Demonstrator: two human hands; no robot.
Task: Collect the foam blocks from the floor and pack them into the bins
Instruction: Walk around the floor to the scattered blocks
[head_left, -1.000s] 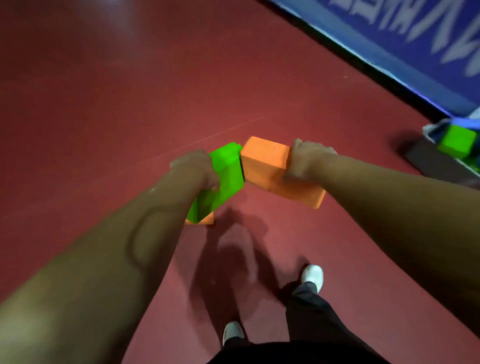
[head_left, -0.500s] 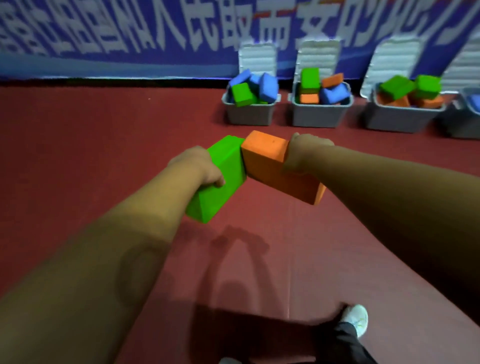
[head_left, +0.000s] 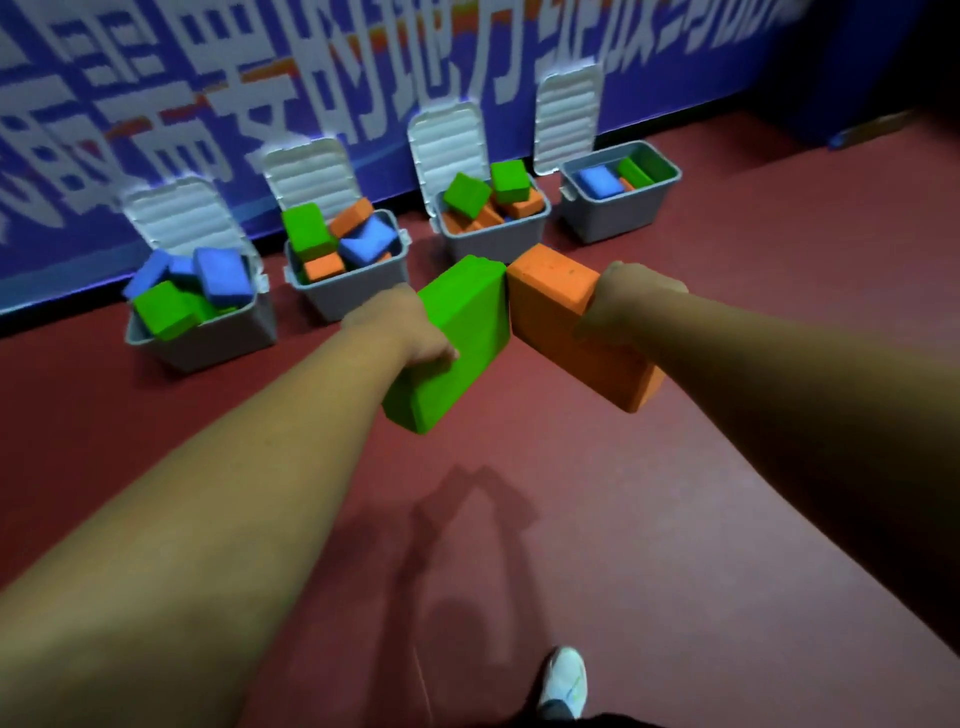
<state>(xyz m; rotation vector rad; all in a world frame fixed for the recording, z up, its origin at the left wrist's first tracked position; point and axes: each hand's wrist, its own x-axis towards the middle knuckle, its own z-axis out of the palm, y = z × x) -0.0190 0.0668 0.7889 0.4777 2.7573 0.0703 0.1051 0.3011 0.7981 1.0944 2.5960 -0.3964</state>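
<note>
1. Plainly, the job looks well along: four grey bins (head_left: 208, 343) by the wall hold blue, green and orange blocks. Three are heaped, and the rightmost bin (head_left: 613, 226) has room left.
2. No loose blocks show on the floor (head_left: 597, 519) in view; only the two carried ones remain to be packed.
3. The left hand (head_left: 400, 327) grips the green block (head_left: 462, 338) and the right hand (head_left: 631, 296) grips the orange block (head_left: 561, 317), each with its fingers curled round its block. Both blocks are held in the air, short of the bins.
4. Each block's long axis runs away from the person. The green one slants forward-right and the orange forward-left, and their far ends touch in a wedge aimed towards the bins.
</note>
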